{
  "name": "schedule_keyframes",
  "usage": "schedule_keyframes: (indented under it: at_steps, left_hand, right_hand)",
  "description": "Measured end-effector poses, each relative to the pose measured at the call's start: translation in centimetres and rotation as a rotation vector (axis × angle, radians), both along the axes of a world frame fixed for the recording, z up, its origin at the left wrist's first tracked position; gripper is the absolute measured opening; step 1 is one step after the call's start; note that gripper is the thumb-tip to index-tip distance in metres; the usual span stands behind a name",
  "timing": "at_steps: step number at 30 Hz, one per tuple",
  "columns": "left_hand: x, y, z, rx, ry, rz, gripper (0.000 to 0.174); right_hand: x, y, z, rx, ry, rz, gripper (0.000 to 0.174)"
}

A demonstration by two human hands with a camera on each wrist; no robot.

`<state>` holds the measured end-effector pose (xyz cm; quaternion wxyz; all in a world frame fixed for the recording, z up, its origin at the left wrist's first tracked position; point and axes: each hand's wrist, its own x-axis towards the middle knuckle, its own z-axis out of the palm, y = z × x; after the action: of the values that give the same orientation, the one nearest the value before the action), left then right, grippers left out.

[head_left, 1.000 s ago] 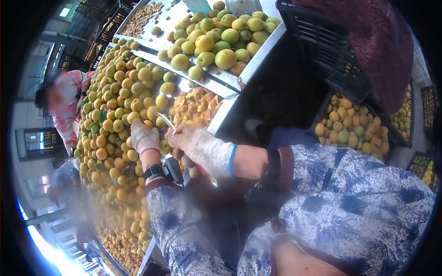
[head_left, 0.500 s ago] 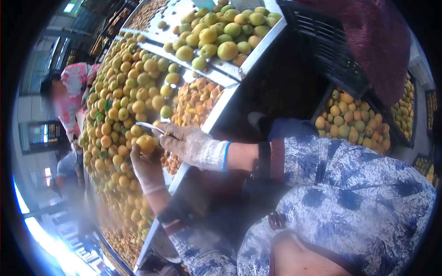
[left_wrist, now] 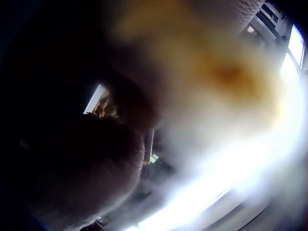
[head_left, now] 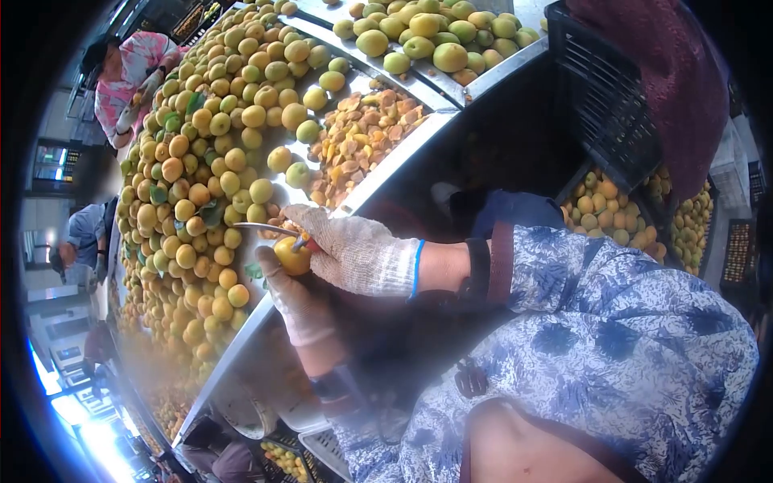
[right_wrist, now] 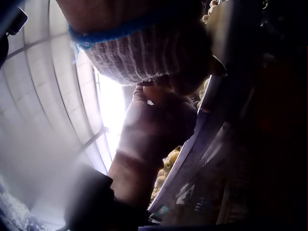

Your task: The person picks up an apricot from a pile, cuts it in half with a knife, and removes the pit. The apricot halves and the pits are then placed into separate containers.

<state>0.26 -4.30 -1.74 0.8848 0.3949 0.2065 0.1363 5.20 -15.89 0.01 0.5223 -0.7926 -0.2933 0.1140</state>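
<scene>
My gloved left hand (head_left: 299, 307) holds a yellow apricot (head_left: 291, 258) between thumb and fingers, close over the metal table's edge. My right hand (head_left: 354, 248), in a knit glove with a blue cuff, grips a small curved knife (head_left: 264, 228), its thin blade pointing left just above the fruit. The right fingers are right at the apricot's side, and the handle is mostly hidden in the palm. In the right wrist view the left hand (right_wrist: 156, 120) shows dark below the striped glove cuff (right_wrist: 130, 60). The left wrist view is dark and blurred.
A large heap of whole apricots (head_left: 201, 161) covers the table to the left. Cut apricot pieces (head_left: 362, 133) lie by the metal rim (head_left: 403, 157). More fruit (head_left: 443, 36) fills the far tray. Black crates (head_left: 604, 97) stand at right. Other people work at far left.
The left hand reached into the heap, took an apricot and brought it back toward me to the knife. The right hand keeps the knife, its blade now over the fruit. The head view has shifted.
</scene>
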Motion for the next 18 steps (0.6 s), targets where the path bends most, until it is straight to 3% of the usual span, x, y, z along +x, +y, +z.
schedule_keyframes:
  at_steps: [4,7,8,10,11,15,17,18]
  left_hand:
    - [0.0,0.4,0.6,0.153,-0.049,0.064,0.069]
    - [-1.0,1.3,0.5,0.525,0.059,0.139,0.064]
    - [-1.3,1.3,0.4,0.524,0.063,0.143,0.064]
    - [-1.8,1.1,0.6,0.747,0.143,0.197,0.064]
    - [-1.9,1.1,-0.1,1.051,0.071,0.279,0.062]
    - [-2.1,1.2,0.2,1.041,0.071,0.303,0.058]
    - [-2.7,2.7,0.0,0.946,0.189,0.077,0.052]
    - [-2.8,2.9,0.0,0.948,0.188,0.083,0.052]
  right_hand:
    - [-0.6,0.9,0.6,-0.109,0.001,0.032,0.057]
    - [-1.2,1.6,0.0,-0.173,-0.075,0.025,0.058]
    - [-1.5,1.7,-0.4,-0.11,-0.161,-0.012,0.057]
    - [-2.0,1.8,-0.7,-0.047,-0.245,-0.047,0.056]
    - [-2.1,1.9,-0.7,-0.059,-0.196,-0.039,0.055]
    - [-2.4,1.9,-1.2,-0.092,-0.164,-0.011,0.049]
    - [-2.3,2.5,-1.9,-0.14,-0.122,0.035,0.048]
    - [-2.1,2.8,-2.8,-0.017,0.021,0.086,0.044]
